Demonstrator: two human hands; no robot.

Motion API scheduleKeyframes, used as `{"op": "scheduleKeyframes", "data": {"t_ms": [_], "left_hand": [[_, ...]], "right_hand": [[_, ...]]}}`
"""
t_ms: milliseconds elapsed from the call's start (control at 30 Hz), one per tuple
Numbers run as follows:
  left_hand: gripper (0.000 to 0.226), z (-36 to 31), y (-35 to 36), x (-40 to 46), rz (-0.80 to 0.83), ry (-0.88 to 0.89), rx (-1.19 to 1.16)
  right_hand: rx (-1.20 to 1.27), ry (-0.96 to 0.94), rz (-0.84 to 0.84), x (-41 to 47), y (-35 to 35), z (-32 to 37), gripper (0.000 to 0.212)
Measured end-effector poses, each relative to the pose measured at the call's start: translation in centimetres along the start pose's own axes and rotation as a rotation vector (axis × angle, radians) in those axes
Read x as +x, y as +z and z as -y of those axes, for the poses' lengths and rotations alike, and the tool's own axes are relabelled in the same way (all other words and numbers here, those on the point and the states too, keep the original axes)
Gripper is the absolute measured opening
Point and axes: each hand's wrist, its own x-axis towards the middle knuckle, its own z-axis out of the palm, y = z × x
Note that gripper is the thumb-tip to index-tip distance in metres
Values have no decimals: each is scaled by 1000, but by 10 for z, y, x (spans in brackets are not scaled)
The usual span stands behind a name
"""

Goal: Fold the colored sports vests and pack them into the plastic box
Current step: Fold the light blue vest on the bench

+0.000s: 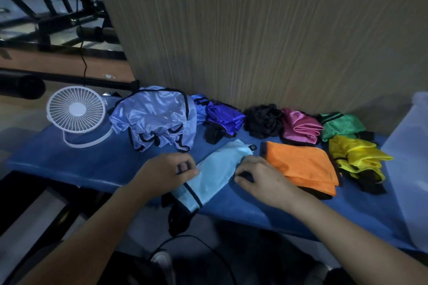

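Observation:
A light blue mesh vest point(215, 169) lies partly folded near the front edge of the blue table point(69, 157), its black trim hanging over the edge. My left hand point(166, 171) pinches its left side with curled fingers. My right hand point(257, 176) grips its right side. A folded orange vest point(301, 164) lies just right of it. Behind are a pale lavender vest pile point(152, 118), a purple vest point(224, 118), a black vest point(262, 122), a pink vest point(301, 129), a green vest point(340, 125) and a yellow vest point(356, 155). The translucent plastic box point(407, 157) stands at the right.
A small white desk fan point(76, 111) stands on the table's left end. A wood-grain wall panel point(254, 30) rises right behind the vests. Black gym equipment point(46, 7) fills the far left. A black cable point(196, 245) runs below the table edge.

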Motion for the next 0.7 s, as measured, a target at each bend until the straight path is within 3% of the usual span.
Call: {"op": "scheduleKeyframes", "data": {"t_ms": [300, 500, 633, 700], "left_hand": [[30, -14, 19, 5, -1, 87, -141], [26, -23, 9, 12, 163, 13, -307], [19, -22, 9, 33, 16, -116, -380], [18, -23, 11, 47, 17, -190, -414]], "right_hand": [[33, 138, -14, 32, 2, -8, 18], [129, 279, -37, 37, -10, -6, 9], [290, 418, -152, 44, -15, -6, 22], [375, 470, -170, 50, -16, -5, 30]]}}
